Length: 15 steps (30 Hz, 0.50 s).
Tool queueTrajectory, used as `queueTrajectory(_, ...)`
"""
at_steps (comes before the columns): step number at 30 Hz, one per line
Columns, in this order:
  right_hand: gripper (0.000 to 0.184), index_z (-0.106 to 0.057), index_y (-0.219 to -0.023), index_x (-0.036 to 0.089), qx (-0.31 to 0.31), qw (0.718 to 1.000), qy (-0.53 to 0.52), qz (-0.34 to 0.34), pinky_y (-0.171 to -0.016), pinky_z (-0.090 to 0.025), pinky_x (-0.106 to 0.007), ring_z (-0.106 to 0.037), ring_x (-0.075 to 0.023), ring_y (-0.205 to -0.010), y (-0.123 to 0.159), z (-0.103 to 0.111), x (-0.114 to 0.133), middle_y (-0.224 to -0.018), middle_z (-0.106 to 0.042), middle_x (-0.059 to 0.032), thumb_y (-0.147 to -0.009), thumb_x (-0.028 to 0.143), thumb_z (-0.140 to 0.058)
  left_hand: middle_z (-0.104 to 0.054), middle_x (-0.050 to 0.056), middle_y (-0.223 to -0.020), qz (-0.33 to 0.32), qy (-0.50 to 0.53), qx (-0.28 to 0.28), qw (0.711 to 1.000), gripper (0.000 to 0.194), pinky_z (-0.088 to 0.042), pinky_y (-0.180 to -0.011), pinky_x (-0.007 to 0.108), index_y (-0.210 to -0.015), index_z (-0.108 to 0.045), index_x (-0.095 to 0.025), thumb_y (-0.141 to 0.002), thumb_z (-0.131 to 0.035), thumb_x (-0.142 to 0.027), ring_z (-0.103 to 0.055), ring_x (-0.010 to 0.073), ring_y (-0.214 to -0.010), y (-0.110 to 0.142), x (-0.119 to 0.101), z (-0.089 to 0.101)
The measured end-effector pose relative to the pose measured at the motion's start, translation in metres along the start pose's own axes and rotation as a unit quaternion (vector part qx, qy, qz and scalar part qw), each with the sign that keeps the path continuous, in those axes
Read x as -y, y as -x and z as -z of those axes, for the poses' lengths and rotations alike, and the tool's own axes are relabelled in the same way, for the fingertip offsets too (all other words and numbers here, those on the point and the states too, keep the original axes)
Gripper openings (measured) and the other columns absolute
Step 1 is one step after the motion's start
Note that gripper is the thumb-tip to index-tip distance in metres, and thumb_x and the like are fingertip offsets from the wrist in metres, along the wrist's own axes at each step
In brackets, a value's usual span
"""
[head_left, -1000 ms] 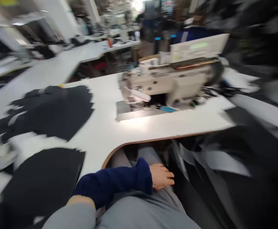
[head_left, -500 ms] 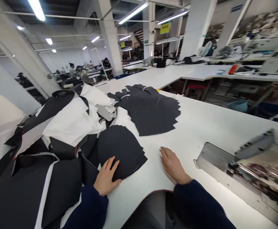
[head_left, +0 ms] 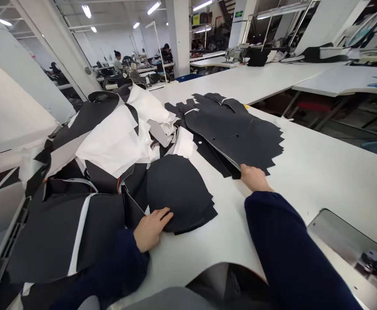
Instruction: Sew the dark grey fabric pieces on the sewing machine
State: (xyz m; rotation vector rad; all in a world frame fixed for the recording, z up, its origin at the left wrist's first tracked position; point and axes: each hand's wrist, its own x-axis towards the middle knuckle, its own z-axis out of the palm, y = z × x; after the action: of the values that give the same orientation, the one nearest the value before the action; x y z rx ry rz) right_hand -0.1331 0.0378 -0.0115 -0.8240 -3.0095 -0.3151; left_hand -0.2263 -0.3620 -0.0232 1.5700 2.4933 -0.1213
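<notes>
My right hand (head_left: 255, 178) pinches the near corner of a black fabric panel (head_left: 240, 125), the top one of a fanned pile on the white table. Its near-left edge is raised, with more black panels (head_left: 212, 153) showing below it. My left hand (head_left: 152, 227) rests at the near-left edge of a smaller stack of rounded black fabric pieces (head_left: 178, 189), fingers stretched over the cloth. The thumb of that hand is hidden. White ties (head_left: 191, 110) show at the far end of the fanned pile.
A large heap of black pieces (head_left: 62, 232) and white pieces (head_left: 110, 146) covers the left side. The metal bed of a sewing machine (head_left: 346, 232) lies at the right on the white table (head_left: 317, 172). Farther back are other tables and people seated at work.
My right hand has moved forward from the bare tabletop and taken hold of the top black panel, lifting its edge. My left hand stays by the rounded stack. The view has turned right.
</notes>
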Motion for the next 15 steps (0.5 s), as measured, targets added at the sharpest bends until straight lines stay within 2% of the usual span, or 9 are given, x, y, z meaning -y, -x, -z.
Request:
queueTrajectory(1,0.024,-0.057,-0.095,0.009,0.012,1.0,0.002,-0.004,-0.058,-0.037,-0.026,-0.062,-0.0215,-0.068,0.011,0.0,-0.009,-0.075,-0.063,-0.0112,-0.08,0.004,-0.04,-0.059,0.007,-0.123,-0.019,-0.003,-0.041,0.999,0.063,-0.049,-0.074,0.028,-0.125,-0.052,-0.021,-0.068,-0.042,0.004,-0.056,0.0204,-0.106,0.0,0.007,0.011)
queueTrajectory(3,0.025,-0.058,-0.094,0.01,0.029,1.0,0.003,0.009,-0.057,-0.036,-0.026,-0.062,-0.0212,-0.07,0.04,-0.005,-0.018,-0.078,-0.064,-0.0116,-0.08,0.003,-0.039,-0.067,0.005,-0.092,-0.054,-0.006,-0.174,0.983,0.045,-0.046,-0.066,0.028,-0.103,-0.063,-0.019,-0.072,-0.039,0.002,-0.057,0.0174,-0.083,-0.007,0.019,0.039)
queueTrajectory(6,0.023,-0.059,-0.092,0.011,0.038,0.998,-0.002,0.059,-0.056,-0.035,-0.025,-0.062,-0.0191,-0.077,0.084,-0.014,-0.008,-0.087,-0.064,-0.0122,-0.082,0.004,-0.039,-0.061,0.003,-0.071,-0.109,0.013,-0.4,0.91,0.031,-0.039,-0.065,0.03,-0.073,-0.061,-0.018,-0.07,-0.037,0.002,-0.049,0.0157,-0.069,-0.035,0.019,0.087)
queueTrajectory(8,0.022,-0.059,-0.091,0.012,0.032,0.996,-0.004,0.079,-0.056,-0.036,-0.024,-0.062,-0.0183,-0.079,0.109,-0.018,0.005,-0.089,-0.063,-0.0121,-0.083,0.004,-0.04,-0.056,0.002,-0.063,-0.156,0.039,-0.49,0.857,0.026,-0.035,-0.063,0.03,-0.059,-0.053,-0.018,-0.07,-0.038,0.001,-0.043,0.0152,-0.065,-0.068,0.002,0.115)
queueTrajectory(10,0.022,-0.059,-0.09,0.011,0.021,0.996,0.0,0.082,-0.056,-0.038,-0.025,-0.061,-0.0188,-0.077,0.131,-0.02,0.017,-0.088,-0.063,-0.0127,-0.083,0.003,-0.04,-0.052,0.002,-0.058,-0.225,0.06,-0.529,0.816,0.027,-0.033,-0.062,0.03,-0.052,-0.046,-0.018,-0.072,-0.038,-0.002,-0.04,0.0151,-0.063,-0.108,-0.033,0.131)
queueTrajectory(12,0.023,-0.06,-0.091,0.01,0.005,0.997,0.004,0.075,-0.057,-0.042,-0.026,-0.061,-0.0203,-0.077,0.157,-0.02,0.024,-0.09,-0.064,-0.0145,-0.082,0.002,-0.04,-0.052,0.001,-0.057,-0.313,0.057,-0.525,0.789,0.029,-0.031,-0.062,0.031,-0.051,-0.046,-0.018,-0.076,-0.04,-0.005,-0.04,0.0152,-0.063,-0.146,-0.082,0.134)
queueTrajectory(15,0.029,-0.06,-0.1,0.008,-0.025,0.998,0.012,0.064,-0.066,-0.048,-0.028,-0.061,-0.0237,-0.093,0.217,-0.027,0.02,-0.106,-0.063,-0.0183,-0.081,0.0,-0.04,-0.061,0.001,-0.07,-0.447,0.016,-0.447,0.775,0.027,-0.034,-0.067,0.031,-0.062,-0.056,-0.02,-0.082,-0.041,-0.01,-0.046,0.0151,-0.07,-0.182,-0.162,0.118)
